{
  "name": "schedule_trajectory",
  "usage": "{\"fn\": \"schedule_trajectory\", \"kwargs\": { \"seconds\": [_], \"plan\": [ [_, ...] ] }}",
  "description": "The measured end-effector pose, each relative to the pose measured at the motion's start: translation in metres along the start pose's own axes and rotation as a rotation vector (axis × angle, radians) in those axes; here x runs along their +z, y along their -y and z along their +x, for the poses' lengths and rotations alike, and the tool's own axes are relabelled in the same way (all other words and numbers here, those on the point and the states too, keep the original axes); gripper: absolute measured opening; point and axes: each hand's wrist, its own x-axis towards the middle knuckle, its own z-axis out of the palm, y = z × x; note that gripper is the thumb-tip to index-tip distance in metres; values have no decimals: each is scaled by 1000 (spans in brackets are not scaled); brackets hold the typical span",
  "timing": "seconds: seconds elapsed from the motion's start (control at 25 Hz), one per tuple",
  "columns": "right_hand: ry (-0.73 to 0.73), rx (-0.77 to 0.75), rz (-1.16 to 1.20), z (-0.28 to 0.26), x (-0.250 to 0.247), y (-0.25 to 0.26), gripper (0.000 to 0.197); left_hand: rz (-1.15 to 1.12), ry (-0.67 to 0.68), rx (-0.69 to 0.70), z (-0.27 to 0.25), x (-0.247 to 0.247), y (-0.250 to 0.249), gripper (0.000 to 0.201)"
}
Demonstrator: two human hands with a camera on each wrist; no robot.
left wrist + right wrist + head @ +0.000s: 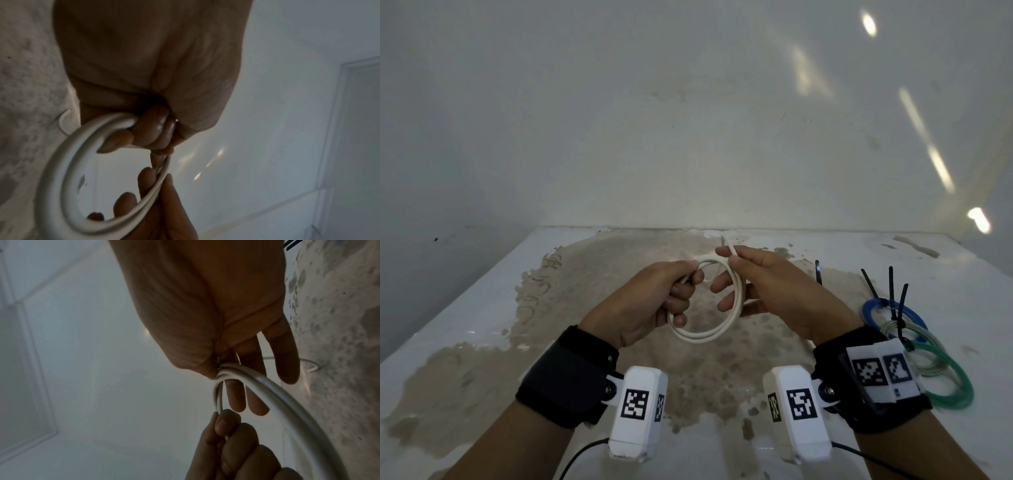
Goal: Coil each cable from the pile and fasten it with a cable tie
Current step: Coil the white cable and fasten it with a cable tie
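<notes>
Two hands hold one white cable (705,308) up over the stained surface (482,301), and I see it wound into a loop of several turns between them. My left hand (650,301) has its fingers (156,129) curled tight around the loop's left side, gripping the strands. My right hand (767,287) pinches the strands at the loop's top between thumb and forefinger, with a short white end sticking up past the pinch; its other fingers (287,356) are straight and spread behind the loop. From the right wrist view the strands bunch together right at that pinch.

No containers show in any view. On the surface to the right lie three finished coils, overlapping one another: a blue coil (873,308) farthest back, a clear coil (928,356) in the middle, a green coil (959,387) nearest me. Black cable ties (893,298) stand up from them. One loose black tie (818,272) lies just beyond my right hand.
</notes>
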Motion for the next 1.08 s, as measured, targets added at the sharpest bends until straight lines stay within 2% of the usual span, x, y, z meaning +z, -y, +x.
{"fn": "schedule_trajectory", "kwargs": {
  "seconds": [0.12, 0.28, 0.44, 0.52, 0.64, 0.68, 0.72, 0.8, 0.88, 1.08],
  "plan": [
    [38, -1, -21, -2, 3, 2, 30, 61, -62, -17, -1, 3, -3, 33],
    [58, -23, -166, -5, 6, 5, 29, 105, -154, 1, -1, 8, -3, 39],
    [42, -82, -421, -6, 6, 3, 34, 130, -147, 31, 1, 9, -2, 38],
    [9, -114, -426, -5, 6, 3, 34, 162, -140, 58, 2, 12, -1, 37],
    [0, -150, -362, -2, 2, 4, 33, 396, -337, 197, 8, 12, 0, 22],
    [12, -160, -358, -1, 0, 4, 33, 454, -384, 257, 10, 10, -2, 29],
    [27, -168, -368, -1, -1, 3, 33, 514, -383, 322, 13, 7, -5, 34],
    [58, -177, -399, -2, -4, 3, 33, 643, -322, 417, 18, 4, -11, 31],
    [52, -180, -397, -1, -6, 4, 33, 687, -297, 430, 18, 2, -13, 26],
    [-59, -165, -341, 4, -11, 1, 31, 769, -318, 489, 20, -1, -6, 30]
  ]
}}
